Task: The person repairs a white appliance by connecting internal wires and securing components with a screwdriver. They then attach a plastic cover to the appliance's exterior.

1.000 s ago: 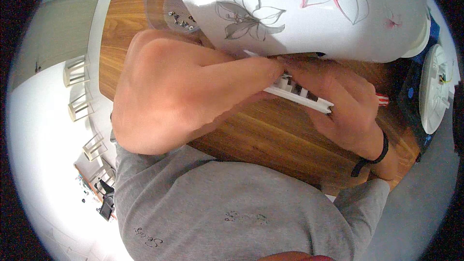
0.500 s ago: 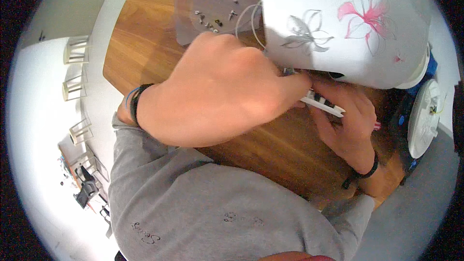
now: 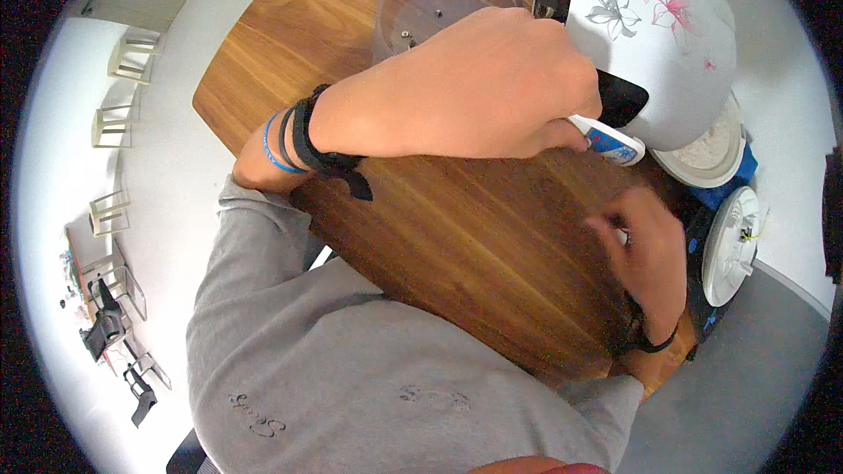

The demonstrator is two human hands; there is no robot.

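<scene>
My left hand (image 3: 457, 96) reaches across the table to the white housing (image 3: 654, 26) printed with grey and pink flowers. Its thumb and fingers are closed on a white plastic piece (image 3: 615, 146) with a blue panel, beside a dark opening (image 3: 619, 96) low on the housing; the fingertips are mostly hidden. My right hand (image 3: 623, 228) is lower right above the wooden table (image 3: 474, 237), fingers curled and blurred, a small pale bit showing among them that I cannot make out. A clear tray (image 3: 389, 31) with small screws lies behind my left hand, partly covered by it.
At the right a round cream container (image 3: 694, 167) stands under the housing, beside blue material (image 3: 743, 167). A white disc part (image 3: 731, 246) with thin wires rests on a dark item (image 3: 700, 237) at the table's right side. Chairs (image 3: 114, 127) stand along the far left.
My left hand has moved up with a white piece in its grip. My right hand has separated from it and moved down. The view has shifted, showing more of the housing's left end and underside.
</scene>
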